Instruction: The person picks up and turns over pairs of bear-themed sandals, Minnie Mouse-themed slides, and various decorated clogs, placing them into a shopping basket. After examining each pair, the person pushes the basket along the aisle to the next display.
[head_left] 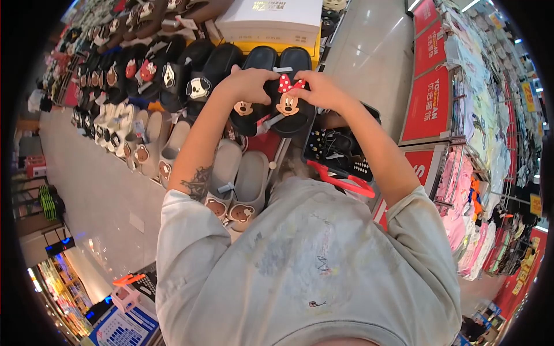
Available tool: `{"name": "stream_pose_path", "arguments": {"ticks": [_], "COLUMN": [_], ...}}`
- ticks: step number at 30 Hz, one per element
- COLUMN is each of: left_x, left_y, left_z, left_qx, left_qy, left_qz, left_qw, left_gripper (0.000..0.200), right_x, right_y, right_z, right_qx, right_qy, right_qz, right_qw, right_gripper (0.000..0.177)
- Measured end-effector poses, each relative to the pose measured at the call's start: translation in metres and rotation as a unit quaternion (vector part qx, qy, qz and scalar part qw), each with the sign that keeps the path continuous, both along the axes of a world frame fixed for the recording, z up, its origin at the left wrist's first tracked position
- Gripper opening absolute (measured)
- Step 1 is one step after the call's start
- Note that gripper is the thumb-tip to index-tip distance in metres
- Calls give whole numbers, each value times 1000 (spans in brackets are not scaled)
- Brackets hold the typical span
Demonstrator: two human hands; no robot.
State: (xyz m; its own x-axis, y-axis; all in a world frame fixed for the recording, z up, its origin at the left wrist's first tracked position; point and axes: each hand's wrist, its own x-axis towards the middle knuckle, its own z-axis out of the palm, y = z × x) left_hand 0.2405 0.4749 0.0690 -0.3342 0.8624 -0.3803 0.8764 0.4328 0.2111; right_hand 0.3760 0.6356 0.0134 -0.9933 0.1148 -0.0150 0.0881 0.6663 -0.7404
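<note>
A pair of black slide slippers with cartoon mouse faces lies at the top of the display, soles side by side. My left hand [247, 86] is curled over the left slipper [259, 59], covering part of its strap. My right hand [321, 90] is at the strap of the right slipper [287, 105], thumb and forefinger closed around the edge of its red polka-dot bow [291, 84]. White tag fasteners show on the pair. Just left stands a black slipper with a white dog face [198, 87]. Below are grey slippers with brown bear faces [241, 213].
A white box [269, 22] stands behind the pair. Rows of slippers run off to the left. A dark basket [369, 118] with a red handle [341, 180] holds black items to the right. Clothes racks with red signs [427, 106] line the right aisle.
</note>
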Motion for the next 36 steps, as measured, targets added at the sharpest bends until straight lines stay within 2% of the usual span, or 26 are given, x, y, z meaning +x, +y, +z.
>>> {"name": "stream_pose_path", "arguments": {"ticks": [2, 4, 5, 6, 8, 9, 12, 14, 16, 18, 20, 21, 22, 24, 26, 29, 31, 36], "left_x": [-12, -26, -29, -33, -30, -30, -31, -32, -32, -23, -5, 5, 16, 45, 74, 112, 129, 156], "left_y": [8, 27, 32, 39, 49, 50, 53, 46, 36, 27, 16, 12, 9, 5, 3, -3, -5, 1], "left_z": [-6, -2, -3, -12, -12, -16, -22, -17, -9, 8, 22, 28, 32, 37, 39, 33, 12, 3], "left_qx": [24, -120, -109, -131, -170, -178, -175, -137, -105, -73, -31, 12, 11, 48, 57, 97, 132, 134], "left_qy": [-3, -198, -207, -229, -188, -179, -176, -211, -176, -216, -234, -250, -253, -186, -139, -110, -95, -60], "left_qz": [-12, -15, -70, -65, -23, -28, -42, -22, -15, 31, 48, 66, 67, 37, 38, 25, 17, -50], "left_qw": [1000, 973, 970, 962, 967, 967, 968, 968, 979, 973, 971, 966, 965, 981, 988, 989, 987, 988], "left_gripper": [64, 62, 57, 52, 49, 49, 47, 45, 33, 34, 33, 33, 33, 44, 45, 46, 44, 42], "right_x": [1, 4, 8, 9, 10, 10, 10, 17, 24, 39, 56, 60, 63, 71, 90, 117, 134, 151], "right_y": [-4, -15, -20, -20, -21, -25, -23, -21, -17, -15, -22, -22, -23, -26, -25, -22, -23, -21], "right_z": [-12, -7, -4, -5, -13, -14, -26, -34, -43, -42, -24, -18, -15, -11, 6, 6, 15, -7], "right_qx": [71, 73, 117, 115, 162, 78, 43, 50, -72, -75, -185, -366, -367, -392, -402, -390, -273, -326], "right_qy": [123, 109, 108, 115, 82, 45, 87, 125, 241, 200, 70, 54, 51, 103, 67, 83, 94, 68], "right_qz": [-15, -96, -133, -141, -124, -137, -127, -137, -145, -174, -270, -242, -243, -245, -260, -240, -236, -297], "right_qw": [990, 987, 978, 977, 975, 987, 987, 981, 957, 961, 942, 897, 896, 881, 875, 885, 928, 895], "right_gripper": [39, 43, 47, 47, 48, 49, 50, 53, 51, 57, 64, 70, 70, 70, 70, 74, 77, 75]}}
